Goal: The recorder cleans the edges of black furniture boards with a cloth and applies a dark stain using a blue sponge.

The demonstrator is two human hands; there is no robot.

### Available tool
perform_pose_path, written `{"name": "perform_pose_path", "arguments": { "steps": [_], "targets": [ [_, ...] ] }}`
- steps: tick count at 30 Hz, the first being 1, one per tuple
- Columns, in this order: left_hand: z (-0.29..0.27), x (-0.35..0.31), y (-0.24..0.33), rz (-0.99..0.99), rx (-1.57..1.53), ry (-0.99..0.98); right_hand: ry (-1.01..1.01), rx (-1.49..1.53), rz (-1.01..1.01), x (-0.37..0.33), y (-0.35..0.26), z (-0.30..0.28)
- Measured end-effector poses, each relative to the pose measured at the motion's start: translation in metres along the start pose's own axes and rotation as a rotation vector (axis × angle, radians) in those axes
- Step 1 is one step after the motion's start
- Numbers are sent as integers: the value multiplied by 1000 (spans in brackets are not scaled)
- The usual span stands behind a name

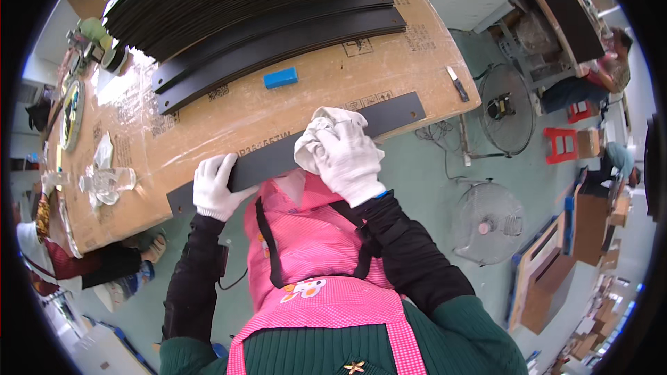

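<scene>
A long dark grey strip panel with a hole near each end lies along the near edge of the cardboard-covered table. My left hand, in a white glove, grips this panel left of its middle, thumb on the near side and fingers over the top. In my gloved right hand is a crumpled white cloth, pressed onto the panel right of its middle. The fingers are bent over the cloth and hide part of it. Beyond the panel lies a small blue block.
Stacked dark strips fill the table's far side. A knife lies near the right corner; a clear plastic bottle is at the left. Two floor fans stand to the right. A person is at the left; others are farther right.
</scene>
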State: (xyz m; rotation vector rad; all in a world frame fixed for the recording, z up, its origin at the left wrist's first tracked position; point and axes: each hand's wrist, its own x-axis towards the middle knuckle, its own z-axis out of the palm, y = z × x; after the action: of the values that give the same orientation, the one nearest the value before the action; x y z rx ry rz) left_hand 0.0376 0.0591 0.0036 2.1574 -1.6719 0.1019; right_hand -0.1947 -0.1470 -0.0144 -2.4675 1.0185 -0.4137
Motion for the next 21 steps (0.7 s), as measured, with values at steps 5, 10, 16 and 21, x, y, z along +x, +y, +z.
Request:
{"name": "perform_pose_path", "arguments": {
  "steps": [5, 10, 16, 21],
  "targets": [
    [-6, -11, -9, -30, 34, -9, 406, -288, 213, 45, 123, -79],
    [-6, -5, -9, -44, 78, 31, 511, -472, 97, 48, 94, -85],
    [-1, 1, -12, -24, 72, 41, 256, 34, -309, 11, -12, -13],
    [-5, -2, -7, -34, 59, 28, 472, -235, 196, 55, 139, -81]
  ]
}}
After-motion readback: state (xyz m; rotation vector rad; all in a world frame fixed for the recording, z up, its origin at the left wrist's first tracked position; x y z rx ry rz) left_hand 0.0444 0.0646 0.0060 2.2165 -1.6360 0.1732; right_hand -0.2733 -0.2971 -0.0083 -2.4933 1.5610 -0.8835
